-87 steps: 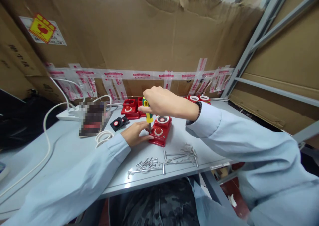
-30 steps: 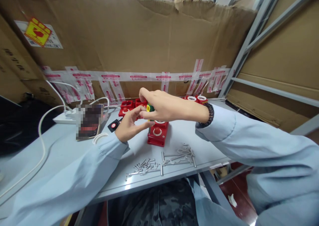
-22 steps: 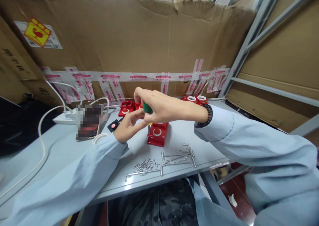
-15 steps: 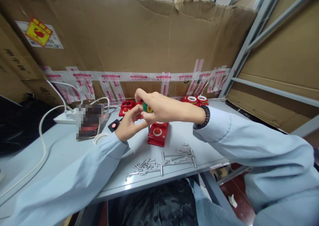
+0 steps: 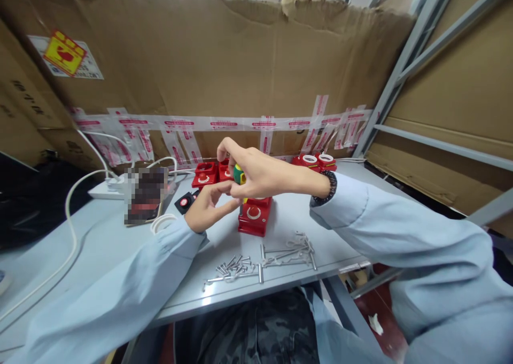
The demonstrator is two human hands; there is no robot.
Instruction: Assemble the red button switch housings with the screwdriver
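A screwdriver (image 5: 239, 175) with a green and yellow handle stands upright, its shaft pointing down at a red housing (image 5: 253, 226). My right hand (image 5: 266, 172) is closed round the handle from above. The thumb and fingers of my left hand (image 5: 209, 204) close about the screwdriver lower down, just under my right fingers. The housing has a round button with a pale ring on its front part; its rear part is partly covered by my hands. The screwdriver's tip and any screw under it are too small to make out.
Loose screws (image 5: 234, 266) and metal T-shaped pieces (image 5: 261, 273) lie near the table's front edge. More red housings (image 5: 204, 175) stand behind my hands, others with white rings (image 5: 309, 160) at back right. Left are a phone (image 5: 146, 195), white cables and a black button box (image 5: 185, 202).
The fingers of my right hand have shifted slightly on the handle, and more green shows. My left fingers have moved a little against the screwdriver. The red housing stays in place.
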